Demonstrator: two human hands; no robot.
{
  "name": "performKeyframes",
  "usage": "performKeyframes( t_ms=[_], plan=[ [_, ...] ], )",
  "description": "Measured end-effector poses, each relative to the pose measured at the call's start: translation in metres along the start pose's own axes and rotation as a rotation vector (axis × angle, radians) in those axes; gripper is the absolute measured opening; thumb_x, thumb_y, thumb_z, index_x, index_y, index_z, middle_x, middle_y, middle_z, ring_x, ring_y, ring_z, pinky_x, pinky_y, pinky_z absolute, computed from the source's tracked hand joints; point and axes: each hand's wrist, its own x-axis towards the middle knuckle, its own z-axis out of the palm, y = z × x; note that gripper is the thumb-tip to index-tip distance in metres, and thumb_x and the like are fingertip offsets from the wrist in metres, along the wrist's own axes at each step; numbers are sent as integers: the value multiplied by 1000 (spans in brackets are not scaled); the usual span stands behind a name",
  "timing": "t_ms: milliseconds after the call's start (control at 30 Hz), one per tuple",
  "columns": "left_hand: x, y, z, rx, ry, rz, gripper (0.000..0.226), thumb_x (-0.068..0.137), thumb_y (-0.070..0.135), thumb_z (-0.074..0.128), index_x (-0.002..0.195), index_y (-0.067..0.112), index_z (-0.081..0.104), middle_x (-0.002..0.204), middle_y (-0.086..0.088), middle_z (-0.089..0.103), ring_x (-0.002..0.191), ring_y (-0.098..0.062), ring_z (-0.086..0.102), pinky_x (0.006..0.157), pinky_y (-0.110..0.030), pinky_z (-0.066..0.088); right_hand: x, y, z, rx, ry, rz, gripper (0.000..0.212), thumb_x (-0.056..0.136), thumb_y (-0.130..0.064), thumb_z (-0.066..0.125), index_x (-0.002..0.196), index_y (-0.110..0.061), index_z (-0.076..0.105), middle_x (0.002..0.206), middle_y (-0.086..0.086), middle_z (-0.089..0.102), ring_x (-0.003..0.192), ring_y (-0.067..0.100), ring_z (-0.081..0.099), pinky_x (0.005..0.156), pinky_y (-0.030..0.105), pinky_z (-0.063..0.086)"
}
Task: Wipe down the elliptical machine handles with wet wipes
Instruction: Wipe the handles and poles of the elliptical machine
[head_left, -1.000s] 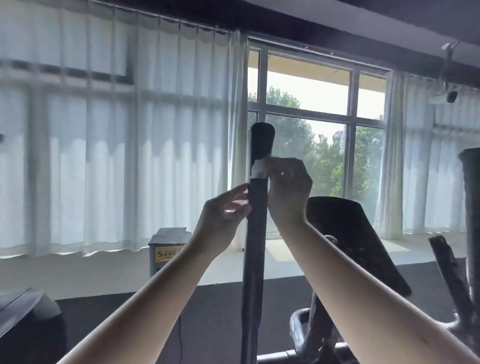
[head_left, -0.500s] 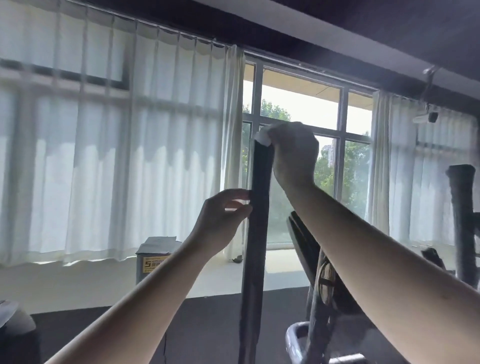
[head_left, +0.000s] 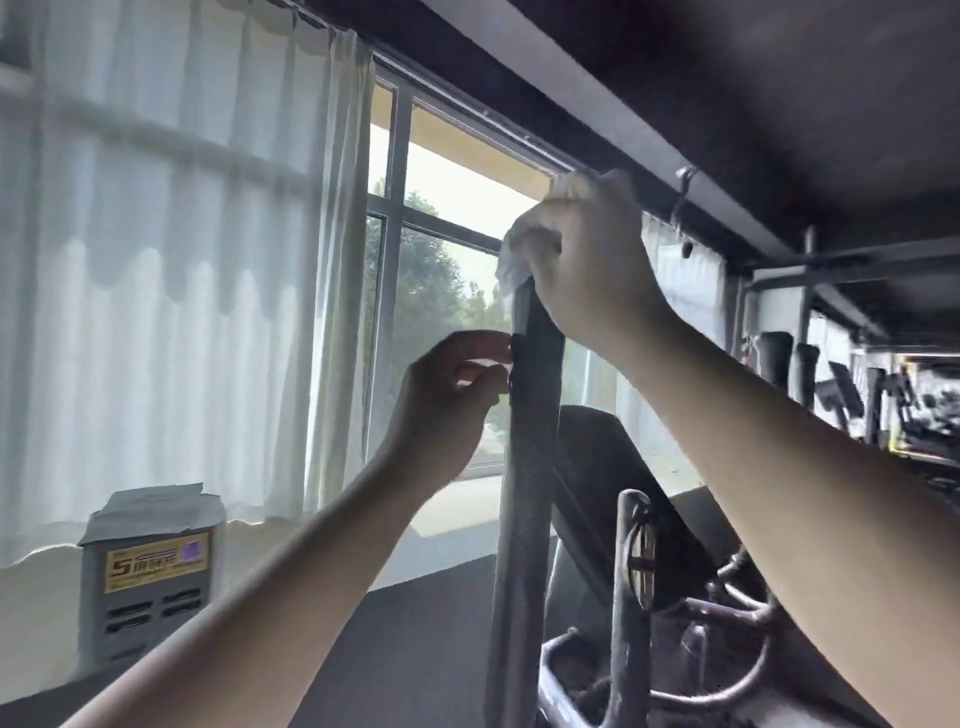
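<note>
A tall dark elliptical handle rises upright through the middle of the head view. My right hand wraps over its top end, gripping a white wet wipe that bunches out on the left side of the handle tip. My left hand sits lower on the left of the handle, its fingertips pinching or touching the handle's edge at about mid-height. The handle's very top is hidden under the wipe and my right hand.
The elliptical's dark console and metal frame tubes stand just right of the handle. A grey boxy unit with a yellow label sits by the white curtains at the left. More gym machines line the far right.
My right hand slid the wipe up from below the handle's tip to cover its top end. The view tilted upward and rightward. My left hand stayed at the handle's side.
</note>
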Motion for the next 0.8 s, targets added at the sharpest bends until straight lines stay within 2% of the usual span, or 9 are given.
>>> performKeyframes(
  t_ms=[133, 200, 267, 300, 433, 500, 600, 667, 800],
  plan=[
    [2, -18, -4, -158, -59, -7, 39, 86, -9, 60, 105, 22, 75, 101, 7, 77, 82, -16, 73, 71, -27, 56, -21, -15, -1, -119, 102, -40, 30, 98, -17, 55, 84, -21, 81, 95, -12, 49, 104, 9, 38, 92, 24, 32],
    [3, -26, -5, -223, -101, -4, 33, 88, -6, 64, 107, 19, 75, 102, 6, 77, 83, -16, 72, 70, -24, 56, -25, -22, 0, -156, 154, -40, 28, 94, -8, 57, 77, -13, 79, 93, -6, 54, 102, 10, 36, 85, 11, 25],
    [5, -32, -6, -277, -128, 1, 29, 89, -3, 67, 108, 17, 75, 104, 6, 76, 84, -17, 73, 70, -26, 56, -28, -28, 1, -233, 164, -57, 23, 90, 2, 63, 74, -8, 75, 93, 3, 60, 101, 14, 36, 80, 4, 25],
    [6, -34, -6, -301, -136, -3, 28, 89, -2, 68, 108, 16, 75, 104, 6, 76, 84, -17, 73, 71, -26, 56, -29, -30, 0, -278, 156, -59, 20, 88, 3, 65, 75, -8, 75, 95, 4, 62, 100, 15, 37, 80, 6, 27],
    [7, -38, -7, -367, -174, -56, 26, 89, 1, 68, 107, 19, 76, 97, 6, 78, 82, -14, 73, 72, -25, 55, -41, -35, -6, -404, 114, -43, 14, 90, -3, 66, 83, -12, 73, 104, 2, 61, 100, 20, 45, 85, 39, 40],
    [5, -37, -7, -385, -189, -78, 26, 90, 3, 68, 107, 21, 75, 93, 3, 78, 80, -12, 73, 73, -25, 56, -42, -39, -5, -430, 104, -10, 12, 91, -5, 64, 87, -14, 72, 107, 3, 61, 103, 25, 49, 86, 44, 42],
    [4, -38, -8, -371, -190, -75, 24, 90, 6, 69, 107, 22, 75, 91, 5, 78, 78, -11, 73, 74, -27, 56, -29, -38, -2, -433, 115, 3, 14, 89, -3, 63, 90, -14, 70, 99, 0, 60, 99, 27, 54, 89, 36, 41],
    [5, -37, -8, -377, -190, -79, 23, 91, 7, 69, 106, 23, 75, 89, 5, 78, 77, -11, 72, 73, -25, 55, -21, -37, 0, -419, 139, 9, 15, 88, 1, 63, 83, -12, 69, 92, -3, 56, 89, 25, 55, 82, 25, 36],
    [1, -36, -10, -391, -198, -104, 24, 91, 6, 69, 105, 24, 75, 85, 6, 78, 77, -9, 72, 72, -20, 54, -35, -44, 1, -417, 95, 73, 14, 86, 4, 65, 79, -7, 68, 88, 1, 53, 85, 18, 51, 74, 22, 33]
  ],
)
